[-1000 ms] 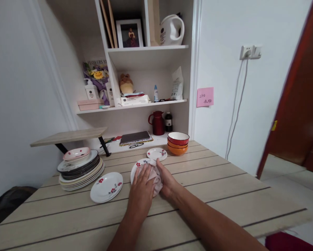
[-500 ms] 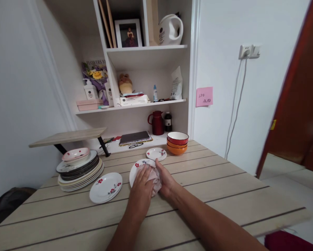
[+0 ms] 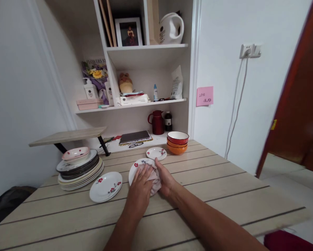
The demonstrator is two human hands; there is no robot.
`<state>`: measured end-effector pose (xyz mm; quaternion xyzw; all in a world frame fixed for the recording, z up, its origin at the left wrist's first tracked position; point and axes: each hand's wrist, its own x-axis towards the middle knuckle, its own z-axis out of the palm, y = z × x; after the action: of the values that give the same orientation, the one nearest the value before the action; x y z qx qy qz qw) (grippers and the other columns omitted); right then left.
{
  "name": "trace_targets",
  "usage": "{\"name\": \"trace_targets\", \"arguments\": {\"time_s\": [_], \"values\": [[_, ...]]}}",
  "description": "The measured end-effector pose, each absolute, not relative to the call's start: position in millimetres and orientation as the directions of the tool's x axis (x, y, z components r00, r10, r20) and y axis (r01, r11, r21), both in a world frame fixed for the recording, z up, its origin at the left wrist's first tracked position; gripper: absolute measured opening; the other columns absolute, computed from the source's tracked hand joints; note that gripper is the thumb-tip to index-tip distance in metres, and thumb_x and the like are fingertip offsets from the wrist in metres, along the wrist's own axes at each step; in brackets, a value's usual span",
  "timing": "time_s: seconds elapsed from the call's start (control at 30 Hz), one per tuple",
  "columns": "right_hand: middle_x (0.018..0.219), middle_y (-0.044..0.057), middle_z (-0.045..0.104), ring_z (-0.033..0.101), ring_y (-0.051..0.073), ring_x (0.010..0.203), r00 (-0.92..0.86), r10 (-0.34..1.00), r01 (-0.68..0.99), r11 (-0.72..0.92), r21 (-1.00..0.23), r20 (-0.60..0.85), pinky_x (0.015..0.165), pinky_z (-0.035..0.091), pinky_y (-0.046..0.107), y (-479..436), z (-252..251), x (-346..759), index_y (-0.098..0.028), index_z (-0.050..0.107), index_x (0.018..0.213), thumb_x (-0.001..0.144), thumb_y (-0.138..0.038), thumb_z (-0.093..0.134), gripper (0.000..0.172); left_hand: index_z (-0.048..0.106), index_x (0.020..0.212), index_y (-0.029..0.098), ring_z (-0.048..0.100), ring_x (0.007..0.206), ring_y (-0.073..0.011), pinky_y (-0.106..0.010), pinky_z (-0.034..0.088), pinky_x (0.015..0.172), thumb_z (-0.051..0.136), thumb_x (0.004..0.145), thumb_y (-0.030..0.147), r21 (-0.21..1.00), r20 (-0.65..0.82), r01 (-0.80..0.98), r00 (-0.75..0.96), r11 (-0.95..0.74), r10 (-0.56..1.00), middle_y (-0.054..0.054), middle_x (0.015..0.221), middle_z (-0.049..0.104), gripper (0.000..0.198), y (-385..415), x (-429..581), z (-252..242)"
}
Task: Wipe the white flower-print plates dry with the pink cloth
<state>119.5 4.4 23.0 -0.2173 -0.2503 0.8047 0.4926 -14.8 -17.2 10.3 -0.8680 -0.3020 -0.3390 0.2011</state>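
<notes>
A white plate with red flowers (image 3: 134, 170) is in front of me, tilted slightly. My left hand (image 3: 141, 183) presses a crumpled pale pink cloth (image 3: 155, 181) onto its face, fingers bent over the fabric. At the plate's right side, my right hand (image 3: 166, 179) grips the rim with the thumb up; its other fingers are mostly hidden behind the plate and cloth. Left of my hands lie flowered plates (image 3: 104, 188), stacked. Beyond them sit small flowered plates (image 3: 154, 152).
Orange and red bowls (image 3: 177, 143) are stacked at the back right of the wooden table (image 3: 224, 195). A tall pile of plates (image 3: 80, 170) with a pink-rimmed bowl (image 3: 76, 154) stands at the left, by a small riser (image 3: 69, 135). A red jug (image 3: 157, 122) stands behind.
My left hand and the cloth have shifted very slightly on the plate, and the plate has moved a little up and left. My right hand keeps nearly the same place.
</notes>
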Motion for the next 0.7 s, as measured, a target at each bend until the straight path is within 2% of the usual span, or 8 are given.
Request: {"name": "trace_targets", "arguments": {"time_s": [0.17, 0.4, 0.6, 0.7], "values": [[0.095, 0.011, 0.074, 0.069, 0.024, 0.094, -0.416, 0.903, -0.714, -0.396, -0.578, -0.105, 0.096, 0.045, 0.039, 4, 26, 118, -0.012, 0.065, 0.104, 0.086, -0.064, 0.047, 0.058, 0.069, 0.097, 0.021, 0.044, 0.134, -0.0247, -0.053, 0.031, 0.115, 0.048, 0.088, 0.014, -0.155, 0.728, 0.751, 0.526, -0.642, 0.44, -0.006, 0.14, 0.054, 0.024, -22, -13, 14], [0.105, 0.011, 0.073, 0.067, 0.022, 0.1, -0.426, 0.904, -0.768, -0.352, -0.535, 0.017, 0.096, 0.045, 0.037, 4, 25, 114, -0.013, 0.061, 0.118, 0.092, -0.06, 0.037, 0.059, 0.069, 0.099, 0.014, 0.047, 0.131, -0.0303, -0.052, 0.041, 0.108, 0.048, 0.088, 0.014, -0.119, 0.795, 0.872, 0.37, -0.475, 0.48, -0.015, 0.138, 0.054, 0.024, -19, -13, 12], [0.096, 0.012, 0.074, 0.069, 0.023, 0.093, -0.35, 0.936, -0.793, -0.309, -0.525, -0.022, 0.096, 0.046, 0.036, 8, 23, 121, -0.011, 0.064, 0.109, 0.092, -0.059, 0.038, 0.057, 0.069, 0.095, 0.015, 0.046, 0.132, -0.0277, -0.048, 0.043, 0.108, 0.045, 0.088, 0.012, -0.141, 0.775, 0.802, 0.454, -0.58, 0.439, -0.012, 0.138, 0.055, 0.026, -21, -8, 7], [0.094, 0.014, 0.074, 0.069, 0.024, 0.093, -0.394, 0.917, -0.748, -0.36, -0.557, -0.064, 0.095, 0.046, 0.038, 7, 25, 125, -0.009, 0.064, 0.107, 0.088, -0.065, 0.04, 0.064, 0.069, 0.099, 0.017, 0.044, 0.133, -0.0243, -0.047, 0.04, 0.111, 0.045, 0.088, 0.011, -0.139, 0.746, 0.732, 0.521, -0.667, 0.416, -0.008, 0.14, 0.054, 0.027, -24, -5, 6]]}}
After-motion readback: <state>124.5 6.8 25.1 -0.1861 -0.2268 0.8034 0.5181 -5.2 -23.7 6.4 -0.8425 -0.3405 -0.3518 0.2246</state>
